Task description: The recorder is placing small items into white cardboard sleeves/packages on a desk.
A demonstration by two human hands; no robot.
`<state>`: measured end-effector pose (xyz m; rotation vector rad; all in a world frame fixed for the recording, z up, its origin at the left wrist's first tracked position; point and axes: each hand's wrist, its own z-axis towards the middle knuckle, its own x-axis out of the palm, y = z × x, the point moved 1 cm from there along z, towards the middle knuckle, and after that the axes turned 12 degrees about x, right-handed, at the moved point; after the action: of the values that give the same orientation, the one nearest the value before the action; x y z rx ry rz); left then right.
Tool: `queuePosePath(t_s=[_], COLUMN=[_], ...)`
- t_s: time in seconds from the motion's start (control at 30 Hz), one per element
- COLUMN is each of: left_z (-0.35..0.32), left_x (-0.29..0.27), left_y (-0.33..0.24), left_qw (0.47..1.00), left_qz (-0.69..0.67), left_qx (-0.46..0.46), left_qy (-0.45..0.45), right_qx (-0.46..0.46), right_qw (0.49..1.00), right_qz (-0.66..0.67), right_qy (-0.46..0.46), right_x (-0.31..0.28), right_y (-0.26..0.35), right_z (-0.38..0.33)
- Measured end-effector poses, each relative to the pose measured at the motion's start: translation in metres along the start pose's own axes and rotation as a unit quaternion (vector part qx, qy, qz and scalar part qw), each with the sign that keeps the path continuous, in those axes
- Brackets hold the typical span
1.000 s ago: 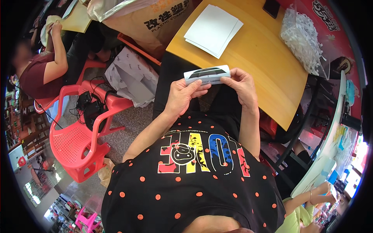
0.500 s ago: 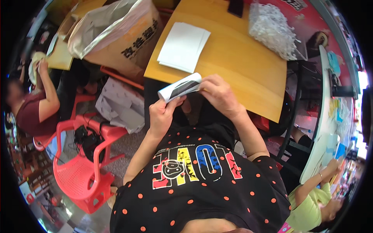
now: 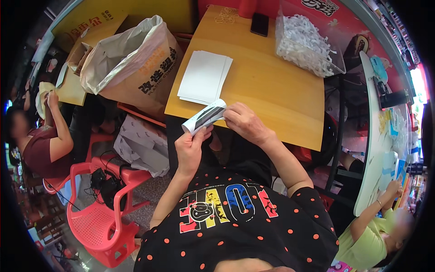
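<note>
A white sheet of paper (image 3: 198, 121) with a dark patch, curled into a loose roll, is held just off the near edge of the wooden table (image 3: 276, 106). My left hand (image 3: 188, 149) is closed around its lower left end, thumb on top. At the other end, my right hand (image 3: 248, 123) pinches the sheet's edge between thumb and fingers. Just beyond the roll lies a stack of white sheets (image 3: 205, 76), slightly fanned.
A clear container of white paper strips (image 3: 304, 47) and a dark phone (image 3: 259, 24) sit farther back. Left of the table stand a big woven sack (image 3: 136, 68) and a red plastic chair (image 3: 97, 222). One person (image 3: 47, 145) sits at left, another (image 3: 369, 235) at right.
The whole view has shifted, showing more of the table's far end. Both hands keep their hold on the curled sheet, which looks much the same.
</note>
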<state>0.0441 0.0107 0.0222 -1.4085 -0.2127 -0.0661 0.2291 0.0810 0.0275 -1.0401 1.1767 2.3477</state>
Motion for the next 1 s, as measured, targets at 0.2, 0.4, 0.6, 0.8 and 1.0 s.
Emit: queuePosePath(t_s=[0.2,0.4,0.6,0.8,1.0], left_z=[0.0,0.0,0.001,-0.002,-0.003], left_x=[0.0,0.001,0.002,0.0,-0.004], left_y=[-0.001,-0.003,-0.003,0.0,0.005], left_qw=[1.0,1.0,1.0,0.999,0.992], left_qz=[0.009,0.007,-0.004,-0.004,0.072], left_qx=[-0.004,0.007,0.005,0.018,0.1], left_qy=[0.0,-0.019,-0.029,-0.034,-0.022], right_qx=[0.015,0.01,0.014,0.036,0.15], right_qw=[0.999,1.0,1.0,0.999,0.979], right_qz=[-0.02,-0.005,0.015,0.014,0.14], right_qy=[0.024,0.015,-0.002,-0.002,0.001], right_x=[0.004,0.004,0.006,0.01,-0.004], right_y=[0.0,0.001,0.0,0.0,0.002], right_z=[0.0,0.002,0.003,0.001,0.001])
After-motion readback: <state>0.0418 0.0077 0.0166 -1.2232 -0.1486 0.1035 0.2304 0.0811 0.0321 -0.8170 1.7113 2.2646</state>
